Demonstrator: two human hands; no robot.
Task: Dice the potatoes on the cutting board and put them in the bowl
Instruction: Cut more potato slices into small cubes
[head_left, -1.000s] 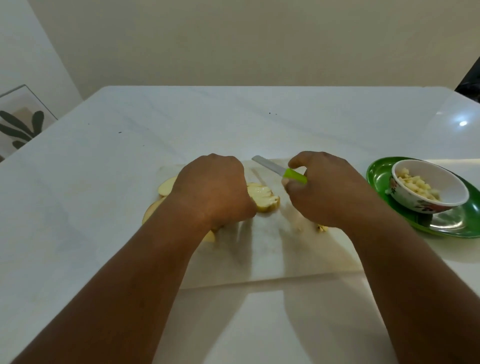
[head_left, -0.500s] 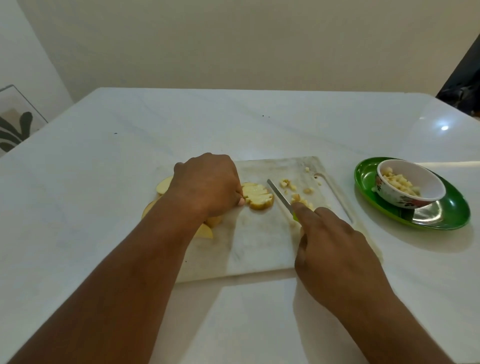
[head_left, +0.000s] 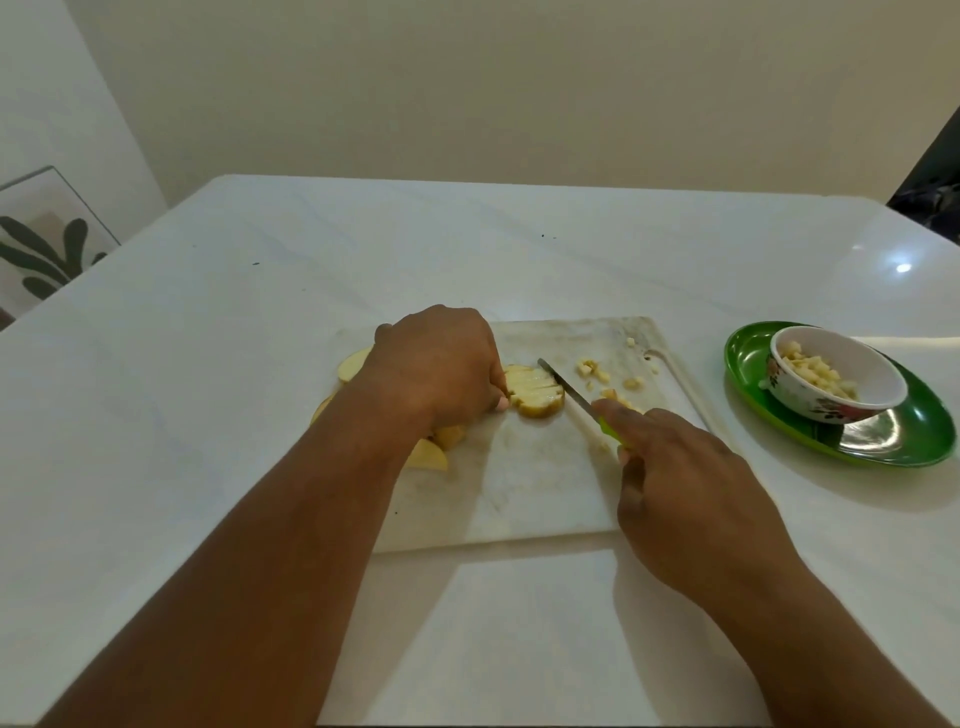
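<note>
A white table (head_left: 260, 415) fills most of the frame, and a white cutting board (head_left: 545, 488) lies at its centre. At right of centre a green plate (head_left: 914, 426) is seen, with a floral bowl (head_left: 862, 374) of potato dice standing on it. Compared with half a second ago, little is changed. The left hand (head_left: 441, 364) is still curled over the left end of a scored potato slice (head_left: 535, 397) on the board, its fingertips pressed against it. More potato slices (head_left: 426, 457) are partly hidden under that wrist at the board's left edge. The right hand (head_left: 691, 488) is kept closed round the green handle of a knife (head_left: 571, 397), and the blade is now laid closer to the slice's right edge than before. Loose dice (head_left: 597, 371) are scattered on the board above the right hand, placed as before.
</note>
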